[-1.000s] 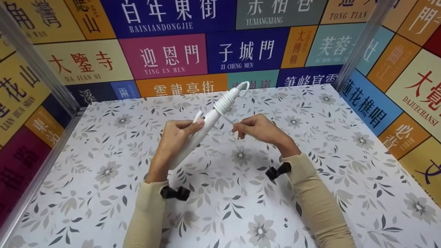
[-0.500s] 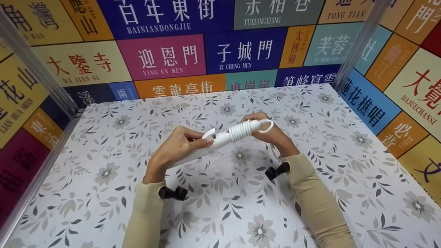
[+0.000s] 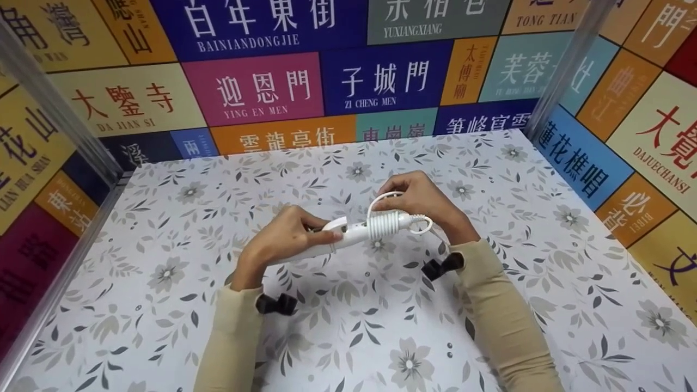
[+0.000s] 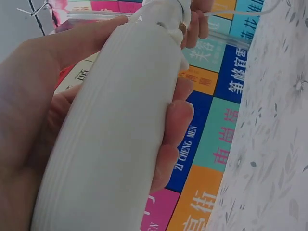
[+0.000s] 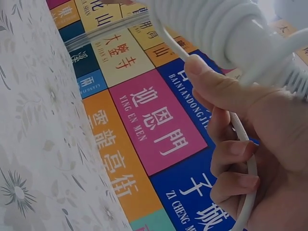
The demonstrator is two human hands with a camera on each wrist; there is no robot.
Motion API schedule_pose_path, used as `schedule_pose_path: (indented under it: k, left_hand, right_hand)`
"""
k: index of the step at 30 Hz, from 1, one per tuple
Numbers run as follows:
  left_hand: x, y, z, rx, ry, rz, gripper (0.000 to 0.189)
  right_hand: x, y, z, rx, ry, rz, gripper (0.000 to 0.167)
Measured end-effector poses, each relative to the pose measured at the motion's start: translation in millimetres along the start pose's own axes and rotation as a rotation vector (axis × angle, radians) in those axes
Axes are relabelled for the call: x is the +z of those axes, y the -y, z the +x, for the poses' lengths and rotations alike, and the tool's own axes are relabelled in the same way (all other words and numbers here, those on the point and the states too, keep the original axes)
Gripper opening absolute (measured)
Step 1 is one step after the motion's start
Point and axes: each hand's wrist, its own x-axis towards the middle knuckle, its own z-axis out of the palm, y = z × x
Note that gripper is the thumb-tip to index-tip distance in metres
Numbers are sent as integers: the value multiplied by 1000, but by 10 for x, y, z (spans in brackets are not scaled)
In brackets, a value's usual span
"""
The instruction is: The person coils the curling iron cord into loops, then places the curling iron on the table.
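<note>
A white curling iron is held above the table, its cord end toward the right. My left hand grips its thick body, thumb close to the raised clip lever; the ridged body fills the left wrist view. White cord is wound in several tight turns round the handle, and a small loop leaves the tip. My right hand pinches the loose run of cord just above the coil. In the right wrist view, that cord passes under the thumb and across the curled fingers.
The table wears a white cloth printed with grey flowers and leaves. Colourful sign panels cover the walls behind and at both sides. Clear corner posts stand at the back. Black camera mounts sit on both wrists.
The curling iron has swung from pointing up and away to lying nearly level. My right hand has passed round behind the handle with the cord and come up above it.
</note>
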Motion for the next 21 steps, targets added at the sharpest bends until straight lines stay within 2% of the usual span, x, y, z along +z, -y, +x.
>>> schedule_pose_path:
  k: [7,10,21]
  left_hand:
    - [108,33,87,16,11,87,28]
    - [137,38,110,-3,6,119,27]
    - [165,18,128,-106,-120,225,28]
  right_hand:
    - [-14,-4,-32,7,47,-62,16]
    - [17,24,-38,26,52,-62,14]
    - [95,189,-86,-31,49,-87,14]
